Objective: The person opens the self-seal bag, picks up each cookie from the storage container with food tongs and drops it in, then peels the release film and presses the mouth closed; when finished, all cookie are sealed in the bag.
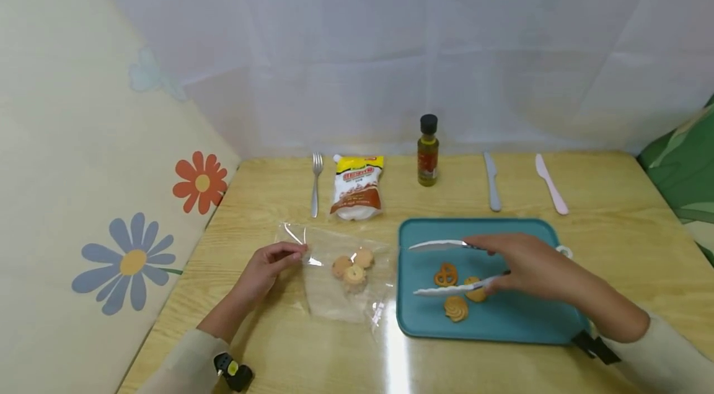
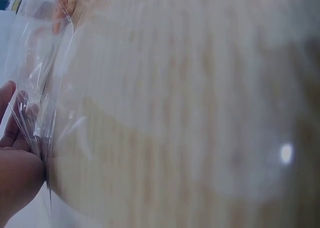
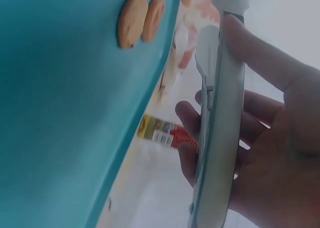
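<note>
**Tongs (image 1: 446,290) spread wide over a teal tray (image 1: 524,323)**

Toward the tray's left side lie a pretzel-shaped cookie (image 1: 445,274), a swirled cookie (image 1: 456,309) and a round cookie (image 1: 476,297), the last partly hidden beneath 1 arm of the tongs. The right hand (image 1: 535,267) holds the tongs, their arms well apart with nothing between the tips. How high the tips hang, I cannot tell.

For a clean pick-up, the tips should probably come down astride 1 cookie, clear of its neighbours, then close gently, since the pieces look brittle.

Just beside the tray lies a clear bag (image 1: 334,307) with at least 3 bagged cookies (image 1: 355,274). The left hand (image 1: 276,262) pinches its left edge; holding that film slightly raised would likely stop the layers clinging. Whether that edge is the mouth, I cannot tell.

Farther back are a fork (image 1: 315,186), a printed pouch (image 1: 357,189), a bottle (image 1: 427,158), a gray knife (image 1: 492,182) and a pink knife (image 1: 552,184).
</note>
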A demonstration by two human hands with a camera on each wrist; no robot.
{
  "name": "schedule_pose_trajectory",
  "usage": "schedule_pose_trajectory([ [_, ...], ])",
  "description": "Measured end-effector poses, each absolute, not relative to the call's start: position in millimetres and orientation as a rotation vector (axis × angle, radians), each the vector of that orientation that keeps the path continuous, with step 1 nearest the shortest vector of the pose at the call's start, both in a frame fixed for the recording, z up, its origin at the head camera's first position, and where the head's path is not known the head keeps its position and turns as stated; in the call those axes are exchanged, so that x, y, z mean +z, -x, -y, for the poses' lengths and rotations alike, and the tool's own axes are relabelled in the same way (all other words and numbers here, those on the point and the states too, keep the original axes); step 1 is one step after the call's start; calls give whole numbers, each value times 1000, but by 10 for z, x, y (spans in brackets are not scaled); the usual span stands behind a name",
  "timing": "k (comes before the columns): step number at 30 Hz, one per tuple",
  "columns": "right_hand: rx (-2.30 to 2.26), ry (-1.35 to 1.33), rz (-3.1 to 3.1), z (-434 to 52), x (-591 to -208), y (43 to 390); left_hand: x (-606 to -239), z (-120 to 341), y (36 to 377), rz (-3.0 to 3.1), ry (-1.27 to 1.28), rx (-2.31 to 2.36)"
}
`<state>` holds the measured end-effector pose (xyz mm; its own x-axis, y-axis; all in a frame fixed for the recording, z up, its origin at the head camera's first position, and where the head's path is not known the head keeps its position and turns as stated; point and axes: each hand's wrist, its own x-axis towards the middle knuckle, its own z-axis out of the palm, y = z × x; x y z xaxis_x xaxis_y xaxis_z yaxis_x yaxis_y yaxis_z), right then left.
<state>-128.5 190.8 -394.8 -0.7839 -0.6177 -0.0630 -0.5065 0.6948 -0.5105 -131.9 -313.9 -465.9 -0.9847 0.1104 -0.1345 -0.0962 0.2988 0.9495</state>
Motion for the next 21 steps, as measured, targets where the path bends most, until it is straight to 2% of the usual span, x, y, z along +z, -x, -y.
schedule_pose_trajectory([
  [21, -700, 813, -2592, -2495, -4121, 1248, -4676, 3158, 1304, -2361, -82, 1822],
])
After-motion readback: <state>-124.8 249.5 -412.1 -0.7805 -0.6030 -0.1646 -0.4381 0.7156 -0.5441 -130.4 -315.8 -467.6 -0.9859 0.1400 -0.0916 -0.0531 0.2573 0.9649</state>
